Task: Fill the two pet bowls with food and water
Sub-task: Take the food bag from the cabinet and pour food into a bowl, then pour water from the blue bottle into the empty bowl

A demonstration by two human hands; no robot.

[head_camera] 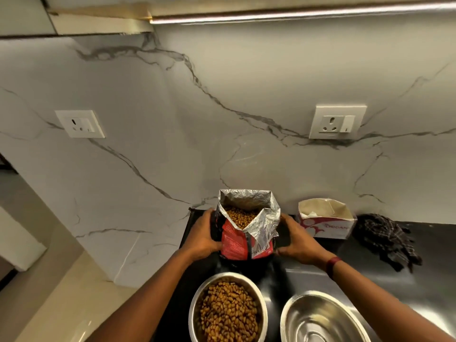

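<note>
The task looks roughly half done. Of the 2 steel bowls at the near edge of the dark tabletop (370, 262), the left bowl (228, 308) is heaped with brown kibble close to its rim, so the food part appears complete. The right bowl (323, 319), just beside it, is bare and shiny inside, with no water to be seen; it is partly cut off by the bottom of the view.

Just beyond the full bowl stands the red food bag (246, 233), upright, its foil-lined mouth wide open and more kibble showing inside. The left hand (202, 239) is wrapped around the bag's left side and the right hand (297, 243) is pressed against its right side, so both are grasping the bag between them. Whether the bag's base rests fully on the tabletop cannot be told from here.

What remains, by my reading: let go of the bag or close it, then fill the right bowl with water. No tap, jug or other water source shows in view, so that step probably means carrying the bowl elsewhere or fetching water. To the far right lie an open white carton (325, 220) and a dark checked cloth (387, 238), both well clear of the bowls.
</note>
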